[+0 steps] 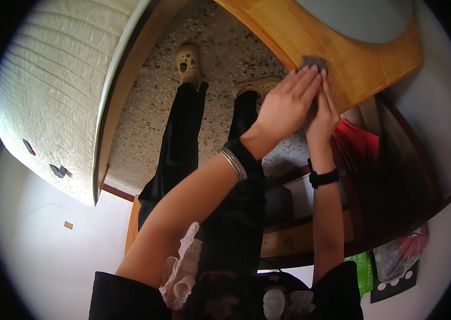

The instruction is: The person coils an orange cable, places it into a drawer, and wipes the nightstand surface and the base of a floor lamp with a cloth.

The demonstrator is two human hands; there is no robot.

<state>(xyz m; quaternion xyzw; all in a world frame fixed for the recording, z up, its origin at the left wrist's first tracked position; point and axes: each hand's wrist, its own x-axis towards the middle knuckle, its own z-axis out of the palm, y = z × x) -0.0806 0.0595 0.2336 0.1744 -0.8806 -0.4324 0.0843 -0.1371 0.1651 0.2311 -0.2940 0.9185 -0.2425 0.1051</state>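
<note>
Both hands meet in front of me, palms turned toward each other, over the edge of a wooden tabletop (363, 66). A crumpled grey-brown cloth (315, 63) sticks out past the fingertips, pressed between the hands; the rest of it is hidden. My left hand (287, 106) has its fingers straight and close together, with a black band and silver bangles (234, 163) at the wrist. Opposite it, my right hand (324, 106) lies against the same cloth, its palm side mostly hidden. A black watch (323, 178) is on the right wrist.
A bed with a quilted cream mattress (61, 80) stands on the left, two small objects on it. A grey round-edged panel (363, 18) covers part of the tabletop. Dark red furniture (401, 192) with red fabric (355, 140) stands right. Speckled terrazzo floor (217, 52) lies between.
</note>
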